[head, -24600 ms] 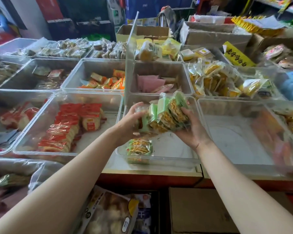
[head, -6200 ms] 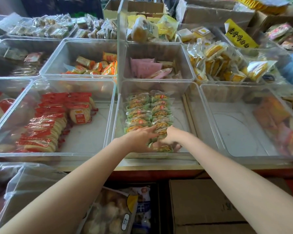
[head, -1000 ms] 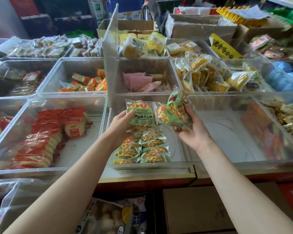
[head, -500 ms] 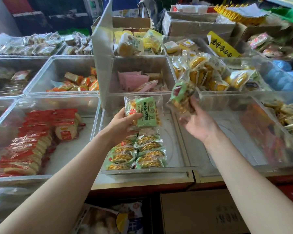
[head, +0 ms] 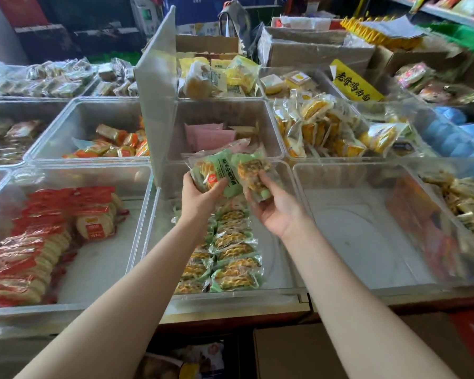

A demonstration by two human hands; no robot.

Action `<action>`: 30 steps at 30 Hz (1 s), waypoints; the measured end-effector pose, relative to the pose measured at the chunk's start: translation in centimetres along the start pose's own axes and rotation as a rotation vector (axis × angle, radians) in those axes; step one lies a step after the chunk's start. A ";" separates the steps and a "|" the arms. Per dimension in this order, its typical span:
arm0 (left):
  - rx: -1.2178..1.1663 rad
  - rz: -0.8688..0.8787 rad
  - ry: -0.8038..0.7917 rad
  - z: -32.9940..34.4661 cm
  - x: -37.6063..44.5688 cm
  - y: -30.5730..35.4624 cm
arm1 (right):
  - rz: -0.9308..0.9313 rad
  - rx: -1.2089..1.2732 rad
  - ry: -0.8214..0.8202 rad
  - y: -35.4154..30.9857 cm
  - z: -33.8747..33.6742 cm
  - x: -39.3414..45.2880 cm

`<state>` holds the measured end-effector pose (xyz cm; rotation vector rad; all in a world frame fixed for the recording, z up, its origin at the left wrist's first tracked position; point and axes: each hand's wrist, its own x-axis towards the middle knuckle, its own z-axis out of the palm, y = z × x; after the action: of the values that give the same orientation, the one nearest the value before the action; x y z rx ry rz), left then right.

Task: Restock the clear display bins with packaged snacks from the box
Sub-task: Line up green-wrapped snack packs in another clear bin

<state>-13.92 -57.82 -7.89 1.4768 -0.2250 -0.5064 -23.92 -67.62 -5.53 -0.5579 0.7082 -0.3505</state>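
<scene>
Both hands hover above the middle bin (head: pixel 290 170), the clear one nearest the person. The left hand (head: pixel 200 196) grips a green snack packet (head: pixel 216 170) from below, thumb curled over its near edge, its printed face tilted up and its long axis running left to right. The right hand (head: pixel 274 209) curls round a second packet (head: pixel 253 176), which is blurred — it may be more than 1, I cannot tell. The 2 packets touch or overlap at the middle.

Straight below and nearer the person lie the stocked packets (head: pixel 230 258), shingled in 2 rows that run from near to far. The far end of those rows sits directly under the hands, so the next packets most likely go down there, turned to match. The left hand is nearer the left row, the right hand nearer the right.

The forearms hide part of the left row and the bin's near-left floor. An upright clear divider (head: pixel 156 105) stands just left of the bin. The box (head: pixel 326 354) under the table is cut off by the frame edge — its contents do not show.
</scene>
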 end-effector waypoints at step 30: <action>-0.006 -0.158 -0.520 2.0 2.8 3.0 | -0.357 -1.122 -0.301 -6.3 0.4 1.6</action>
<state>-11.75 -60.80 -5.21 1.3411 -0.5164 -1.0171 -23.27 -73.24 -2.38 -1.7757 0.4585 -0.1603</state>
